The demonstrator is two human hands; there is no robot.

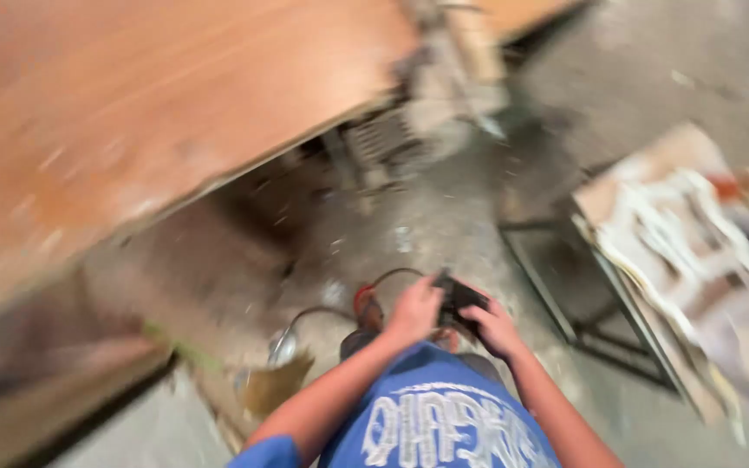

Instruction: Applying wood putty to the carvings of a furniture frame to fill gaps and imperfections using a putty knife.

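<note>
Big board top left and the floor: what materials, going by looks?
Board: probably wood veneer or laminate, reddish-brown with a streaky grain and slight sheen; blur leaves it open. Floor: likely bare concrete, grey, matt, dusty with pale specks. Both hands grip a small black object, material unclear.

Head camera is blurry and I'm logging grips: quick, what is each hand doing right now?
Left hand: closed on the small black object held in front of the body.
Right hand: closed on the same black object from the other side.
</note>
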